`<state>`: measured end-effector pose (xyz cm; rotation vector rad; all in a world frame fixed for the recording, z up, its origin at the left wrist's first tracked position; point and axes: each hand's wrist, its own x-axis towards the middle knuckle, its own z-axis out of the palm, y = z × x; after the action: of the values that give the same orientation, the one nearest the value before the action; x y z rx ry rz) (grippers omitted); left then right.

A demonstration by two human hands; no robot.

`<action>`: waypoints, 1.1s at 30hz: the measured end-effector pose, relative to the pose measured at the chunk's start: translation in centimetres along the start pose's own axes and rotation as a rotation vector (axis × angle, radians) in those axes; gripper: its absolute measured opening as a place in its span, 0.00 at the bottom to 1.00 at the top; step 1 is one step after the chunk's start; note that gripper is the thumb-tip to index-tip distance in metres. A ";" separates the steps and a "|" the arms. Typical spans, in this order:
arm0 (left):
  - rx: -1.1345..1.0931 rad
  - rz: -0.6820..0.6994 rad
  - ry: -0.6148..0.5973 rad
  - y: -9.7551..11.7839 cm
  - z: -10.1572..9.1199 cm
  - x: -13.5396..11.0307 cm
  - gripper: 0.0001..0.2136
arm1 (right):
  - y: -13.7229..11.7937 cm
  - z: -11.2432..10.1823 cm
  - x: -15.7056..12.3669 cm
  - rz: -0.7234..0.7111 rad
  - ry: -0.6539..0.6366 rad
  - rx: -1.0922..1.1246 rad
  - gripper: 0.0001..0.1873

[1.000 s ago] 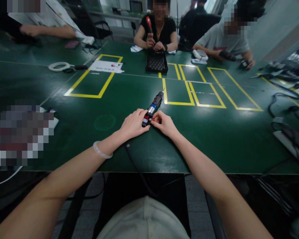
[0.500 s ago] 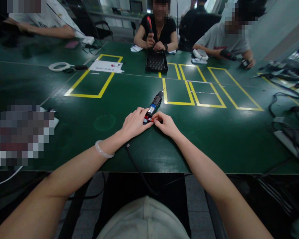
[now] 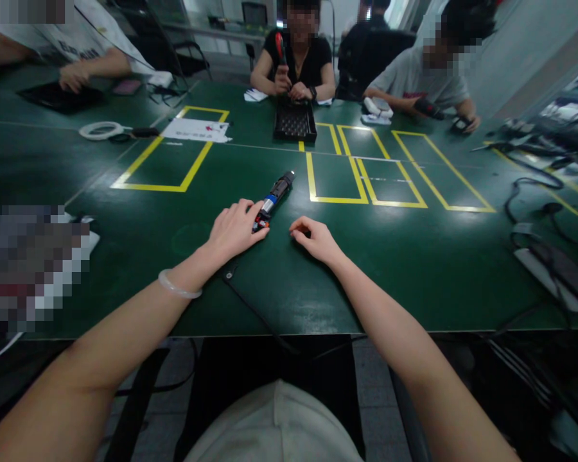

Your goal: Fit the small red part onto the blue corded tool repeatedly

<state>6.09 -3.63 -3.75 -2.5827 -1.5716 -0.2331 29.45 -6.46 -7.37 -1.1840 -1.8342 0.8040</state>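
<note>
Near the middle of the green table (image 3: 250,295) lies a slim electric screwdriver (image 3: 273,199) with its inner parts showing: a dark front end, a silver and blue middle, and small red and orange parts at the rear. My left hand (image 3: 236,228) is closed around its rear end, the thumb along the near side. The screwdriver's tip points away and to the right. To the right of it, apart from the tool, my right hand (image 3: 315,237) rests with curled, pinched fingers. Whatever may be between those fingertips is hidden.
Yellow tape boxes (image 3: 338,200) mark the table. A person across holds a red-and-black tool (image 3: 280,48) over a black tray (image 3: 295,125). A paper sheet (image 3: 195,130) and coiled white cable (image 3: 101,131) lie left; black cables (image 3: 515,186) lie right. Other people sit around.
My left hand and the screwdriver have shifted left, away from my right hand. My right hand has let go of contact with the tool's rear end.
</note>
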 end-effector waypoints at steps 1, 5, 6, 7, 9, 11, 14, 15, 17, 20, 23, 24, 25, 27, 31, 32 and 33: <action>0.002 -0.033 -0.007 -1.0 0.0 0.2 0.31 | 0.0 0.0 0.0 0.002 -0.002 -0.010 0.06; 0.033 -0.181 -0.041 -5.6 0.0 0.7 0.33 | -0.3 -0.1 -0.1 -0.005 -0.010 -0.038 0.06; 0.044 -0.217 -0.045 -6.9 0.0 0.8 0.33 | -0.3 -0.1 -0.1 -0.006 -0.011 -0.044 0.06; 0.053 -0.253 -0.049 -8.2 -0.1 0.8 0.33 | -0.3 -0.1 -0.1 -0.007 -0.012 -0.049 0.06; 0.069 -0.320 -0.060 -10.7 -0.2 0.6 0.33 | -0.3 -0.1 -0.2 -0.008 -0.015 -0.059 0.07; 0.085 -0.375 -0.075 -13.0 -0.2 0.3 0.33 | -0.3 -0.1 -0.1 -0.011 -0.015 -0.065 0.07; 0.117 -0.435 -0.047 -15.9 -0.1 -0.6 0.31 | -0.2 0.0 -0.1 -0.016 -0.015 -0.069 0.07; 0.123 -0.448 -0.021 -16.6 0.0 -1.0 0.31 | -0.2 0.0 -0.1 -0.017 -0.016 -0.068 0.06; 0.122 -0.474 0.033 -17.6 0.2 -1.7 0.29 | -0.2 0.0 -0.1 -0.018 -0.020 -0.068 0.06; 0.126 -0.472 0.109 -18.0 0.4 -2.4 0.26 | -0.3 0.1 0.0 -0.016 -0.025 -0.079 0.05; 0.157 -0.454 0.157 -17.6 0.4 -2.6 0.25 | -0.3 0.1 0.0 -0.023 -0.027 -0.084 0.06; 0.165 -0.450 0.158 -17.3 0.3 -2.5 0.25 | -0.3 0.1 0.0 -0.025 -0.026 -0.084 0.06; 0.170 -0.452 0.159 -17.1 0.2 -2.4 0.24 | -0.2 0.1 0.0 -0.026 -0.025 -0.083 0.06; 0.168 -0.447 0.162 -16.7 0.0 -2.3 0.22 | -0.2 0.1 0.0 -0.026 -0.024 -0.082 0.06; 0.163 -0.471 0.174 -16.4 -0.1 -2.3 0.20 | -0.1 0.2 0.0 -0.034 -0.028 -0.088 0.06; 0.163 -0.483 0.175 -16.4 -0.2 -2.3 0.20 | -0.1 0.2 0.0 -0.037 -0.028 -0.090 0.06; 0.158 -0.499 0.181 -16.4 -0.2 -2.3 0.21 | -0.2 0.2 0.0 -0.037 -0.029 -0.090 0.06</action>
<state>-9.53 1.89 -3.75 -1.9560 -2.0394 -0.3536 29.24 -6.56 -7.33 -1.1964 -1.9280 0.7276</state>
